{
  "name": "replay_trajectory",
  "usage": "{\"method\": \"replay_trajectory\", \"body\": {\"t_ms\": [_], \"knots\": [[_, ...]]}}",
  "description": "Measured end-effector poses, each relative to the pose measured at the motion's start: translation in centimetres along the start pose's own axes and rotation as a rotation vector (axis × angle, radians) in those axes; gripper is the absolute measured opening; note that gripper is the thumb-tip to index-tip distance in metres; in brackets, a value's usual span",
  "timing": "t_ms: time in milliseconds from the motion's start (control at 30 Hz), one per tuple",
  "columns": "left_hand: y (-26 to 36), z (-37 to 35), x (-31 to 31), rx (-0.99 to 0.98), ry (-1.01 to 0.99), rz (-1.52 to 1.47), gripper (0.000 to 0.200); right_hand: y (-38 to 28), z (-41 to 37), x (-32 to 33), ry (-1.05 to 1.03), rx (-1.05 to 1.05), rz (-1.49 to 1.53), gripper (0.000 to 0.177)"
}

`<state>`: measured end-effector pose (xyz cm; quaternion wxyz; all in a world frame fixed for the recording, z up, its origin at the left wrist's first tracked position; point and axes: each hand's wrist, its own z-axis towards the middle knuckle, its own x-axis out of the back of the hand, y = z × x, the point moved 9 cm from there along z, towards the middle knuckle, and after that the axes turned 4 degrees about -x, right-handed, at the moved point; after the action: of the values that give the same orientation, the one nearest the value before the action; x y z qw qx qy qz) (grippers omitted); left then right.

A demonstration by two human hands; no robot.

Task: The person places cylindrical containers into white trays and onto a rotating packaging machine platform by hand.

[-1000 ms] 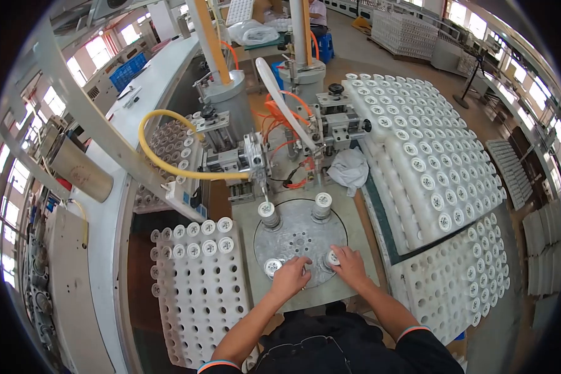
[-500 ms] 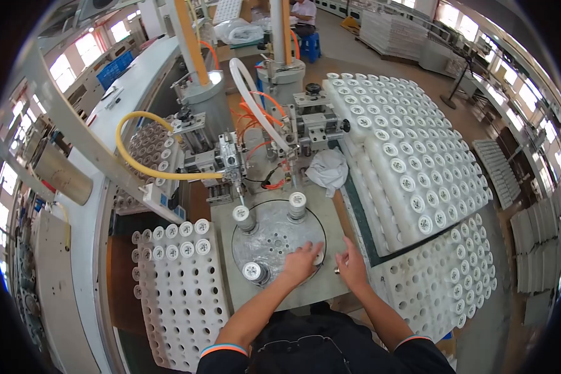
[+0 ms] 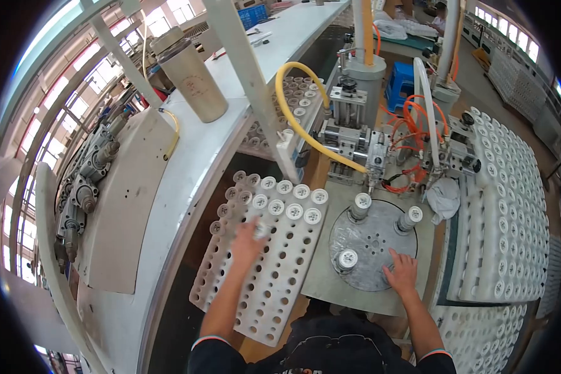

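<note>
My left hand [image 3: 247, 243] is over the left foam tray [image 3: 255, 321], blurred by motion. At its fingertips is a white round-faced cup [image 3: 262, 230], smeared too; the fingers appear closed on it. My right hand [image 3: 403, 272] rests at the right edge of the round metal turntable [image 3: 371, 268], fingers spread, nothing visibly held. Three similar parts stand upright in holders on the turntable: one at the back left [image 3: 362, 201], one at the back right [image 3: 414, 214] and one at the front left [image 3: 348, 258]. Similar cups [image 3: 295, 212] fill the tray's far rows.
Behind the turntable stands a machine [image 3: 374, 153] with a yellow hose [image 3: 284, 106] and orange tubes. A white cloth [image 3: 444, 199] lies beside it. Stacked trays of cups [image 3: 505, 206] stand at the right. A white post [image 3: 246, 75] and a long bench [image 3: 230, 124] are at the left.
My left hand has moved from the turntable's right side to the left tray, with a cup at its fingers. My right hand has come onto the turntable's edge. The view has swung left.
</note>
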<state>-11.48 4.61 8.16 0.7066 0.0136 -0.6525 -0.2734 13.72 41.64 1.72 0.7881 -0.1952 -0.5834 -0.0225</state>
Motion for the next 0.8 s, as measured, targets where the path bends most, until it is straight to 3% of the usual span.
{"method": "replay_trajectory", "body": {"t_ms": [133,233,300,400,500,533,600,667,700,767,800], "knots": [[-8.6,4.1,1.2,0.192,-0.038,0.137,0.065,0.9,-1.0,2.2,0.212,-0.141,0.066,0.053],[-10.4,5.7,-1.5,0.185,-0.197,0.147,0.074,3.7,-4.3,3.9,0.287,-0.334,0.093,0.048],[-10.5,5.2,-2.9,0.152,-0.178,0.171,0.081,6.7,-7.6,6.1,0.309,-0.524,0.211,0.042],[-11.7,3.4,-4.7,0.188,-0.196,0.097,0.095,14.8,-16.6,10.6,0.483,-0.636,0.091,0.035],[-12.1,1.0,-3.7,0.201,-0.014,0.089,0.097,19.4,-27.3,18.6,0.666,-0.886,-0.094,0.036],[-11.1,0.3,-3.6,0.203,-0.014,0.089,0.097,21.4,-31.8,20.9,0.711,-0.911,-0.256,0.036],[-7.1,-1.0,-3.3,0.137,0.026,0.302,0.089,24.2,-38.4,24.5,0.421,-1.231,-0.721,0.043],[1.4,-1.9,-4.0,-0.246,0.120,0.046,0.064,26.3,-42.3,24.8,0.221,-1.434,-0.752,0.045],[6.4,-2.4,-5.1,-0.350,0.043,-0.127,0.056,27.1,-44.0,24.1,0.217,-1.437,-0.755,0.045],[15.7,-4.9,-9.0,-0.416,-0.368,-0.407,0.046,28.0,-45.3,22.7,0.159,-1.266,-0.902,0.048],[20.6,-6.5,-10.5,-0.451,-0.530,-0.446,0.047,28.1,-45.6,23.3,0.157,-1.276,-0.910,0.048]]}}
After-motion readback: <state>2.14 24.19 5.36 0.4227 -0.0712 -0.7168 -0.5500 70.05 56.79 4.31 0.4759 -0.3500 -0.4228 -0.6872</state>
